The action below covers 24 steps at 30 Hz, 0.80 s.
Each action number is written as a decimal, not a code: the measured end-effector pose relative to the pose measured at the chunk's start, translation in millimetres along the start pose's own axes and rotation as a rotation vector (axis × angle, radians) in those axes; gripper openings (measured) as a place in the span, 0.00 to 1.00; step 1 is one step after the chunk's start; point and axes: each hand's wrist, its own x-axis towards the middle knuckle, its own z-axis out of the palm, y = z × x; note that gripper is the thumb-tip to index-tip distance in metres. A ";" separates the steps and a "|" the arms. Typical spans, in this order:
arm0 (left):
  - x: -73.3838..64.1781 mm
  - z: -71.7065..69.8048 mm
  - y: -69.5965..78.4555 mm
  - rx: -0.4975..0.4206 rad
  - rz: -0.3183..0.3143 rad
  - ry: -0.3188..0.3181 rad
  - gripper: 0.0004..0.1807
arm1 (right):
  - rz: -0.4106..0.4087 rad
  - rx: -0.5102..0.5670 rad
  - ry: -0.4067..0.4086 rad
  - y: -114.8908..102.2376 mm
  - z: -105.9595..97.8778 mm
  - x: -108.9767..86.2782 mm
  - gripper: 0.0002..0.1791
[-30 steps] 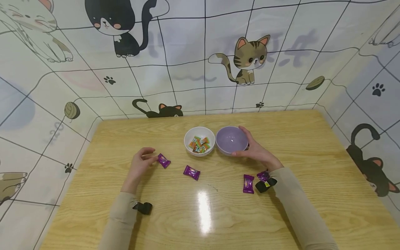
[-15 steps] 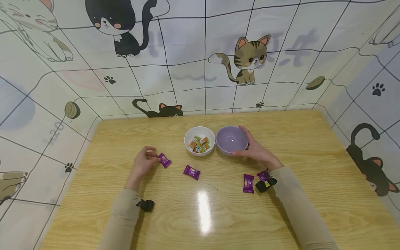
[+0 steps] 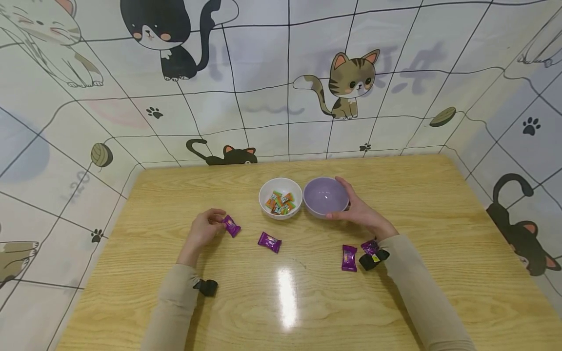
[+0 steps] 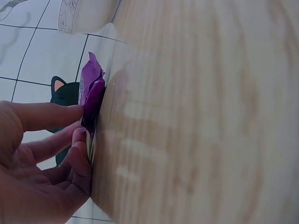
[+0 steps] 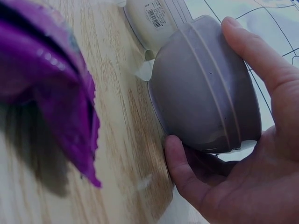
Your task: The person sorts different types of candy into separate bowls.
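Left of the middle of the table, my left hand point(image 3: 205, 228) pinches the near end of a purple-wrapped candy point(image 3: 231, 226). In the left wrist view the thumb presses the wrapper of this candy point(image 4: 92, 91), with the fingers curled beneath its lower end, close to the tabletop. At the back, my right hand point(image 3: 361, 210) holds the purple bowl point(image 3: 326, 197) by its right side, thumb at the near side and fingers at the far rim. The right wrist view shows that bowl's outer wall point(image 5: 201, 88) between thumb and fingers. Nothing is seen inside it.
Beside the purple bowl stands a white bowl point(image 3: 265, 207) with several orange-green wrapped candies point(image 3: 281, 201). Other purple candies lie on the wooden table point(image 3: 246, 302): one in the middle point(image 3: 270, 242), two by the right wrist point(image 3: 349, 258). Cat-printed walls point(image 3: 263, 73) enclose the table.
My left hand has shifted slightly right and closed in on the purple candy, which has moved a few pixels right. My right hand and both bowls stay put.
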 end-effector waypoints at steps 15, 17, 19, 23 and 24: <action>-0.5 0.0 0.8 0.014 0.088 -0.096 0.13 | -0.004 -0.021 -0.007 0.9 -1.2 0.1 0.63; -1.2 -0.7 0.6 -0.014 0.078 -0.107 0.11 | -0.004 -0.019 -0.009 0.7 -1.3 -0.1 0.63; -1.8 -1.4 0.5 -0.053 0.058 -0.113 0.10 | -0.007 -0.016 -0.010 0.7 -1.4 -0.1 0.63; -1.9 -2.4 -0.7 -0.099 0.032 -0.120 0.06 | -0.008 -0.013 -0.011 1.0 -1.5 0.1 0.63; -1.7 -2.3 -1.0 -0.106 0.024 -0.120 0.06 | -0.009 -0.012 -0.012 0.7 -1.4 0.1 0.63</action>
